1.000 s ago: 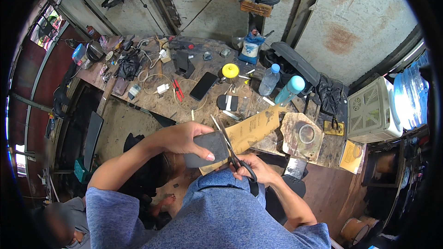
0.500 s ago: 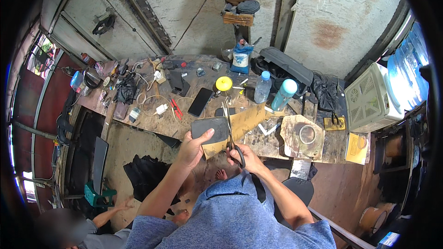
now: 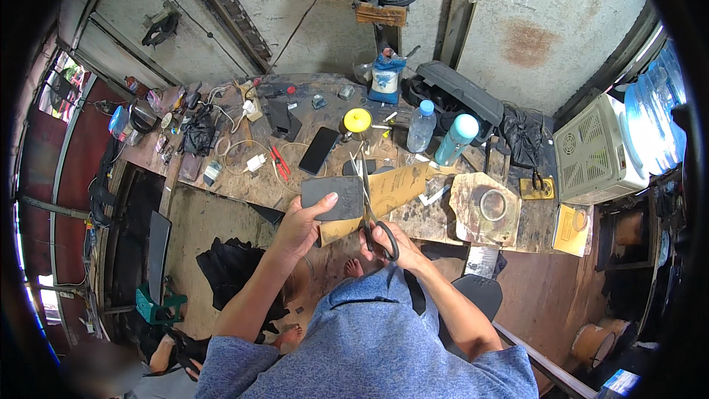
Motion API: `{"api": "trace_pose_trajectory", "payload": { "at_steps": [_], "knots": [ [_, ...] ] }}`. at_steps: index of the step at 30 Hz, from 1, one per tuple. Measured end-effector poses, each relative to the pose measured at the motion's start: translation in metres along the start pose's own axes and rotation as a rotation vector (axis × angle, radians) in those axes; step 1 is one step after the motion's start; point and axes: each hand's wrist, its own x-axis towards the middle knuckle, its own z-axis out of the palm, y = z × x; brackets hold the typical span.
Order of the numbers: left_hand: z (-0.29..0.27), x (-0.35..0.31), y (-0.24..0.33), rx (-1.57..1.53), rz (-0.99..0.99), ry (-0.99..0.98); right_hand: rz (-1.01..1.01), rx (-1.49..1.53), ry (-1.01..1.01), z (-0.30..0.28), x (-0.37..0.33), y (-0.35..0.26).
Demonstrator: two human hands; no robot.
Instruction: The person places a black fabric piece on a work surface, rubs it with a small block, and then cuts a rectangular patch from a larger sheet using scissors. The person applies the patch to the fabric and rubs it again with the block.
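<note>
My left hand (image 3: 298, 229) grips a dark grey rectangular pad with rounded corners (image 3: 332, 199), thumb on top. A long strip of tan printed paper (image 3: 399, 186) lies behind and beside the pad, its near end by my left fingers. My right hand (image 3: 396, 241) has its fingers in the black handles of a pair of scissors (image 3: 366, 196). The blades point away from me, a little apart, alongside the pad's right edge and over the paper. Whether they touch the pad cannot be made out.
On the workbench are a phone (image 3: 320, 151), red pliers (image 3: 279, 162), a yellow-lidded container (image 3: 357, 120), a clear bottle (image 3: 422, 127), a turquoise bottle (image 3: 456, 140) and a stained board (image 3: 484, 210) with a ring. At lower left, another person's hand (image 3: 161, 355) is beside black material.
The scissor handles look further spread and turned. The pad stays in my left hand, almost unmoved. The other person's outstretched arm has drawn back, and black material now shows by their hand.
</note>
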Motion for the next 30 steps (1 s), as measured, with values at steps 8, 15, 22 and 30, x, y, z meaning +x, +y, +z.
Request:
{"api": "trace_pose_trajectory", "payload": {
  "at_steps": [8,15,22,30],
  "knots": [
    [-0.006,0.020,-0.003,-0.019,-0.064,0.011,0.066,0.011,0.045,-0.009,0.011,0.014],
    [-0.011,0.024,-0.003,-0.017,-0.031,-0.059,0.022,0.043,0.062,-0.010,0.015,0.025],
    [-0.004,0.021,0.004,0.048,-0.006,-0.045,0.027,0.007,0.024,-0.012,0.014,0.019],
    [-0.001,0.026,0.002,0.151,-0.003,0.041,-0.012,0.002,0.062,-0.009,0.021,0.031]
  ]
}}
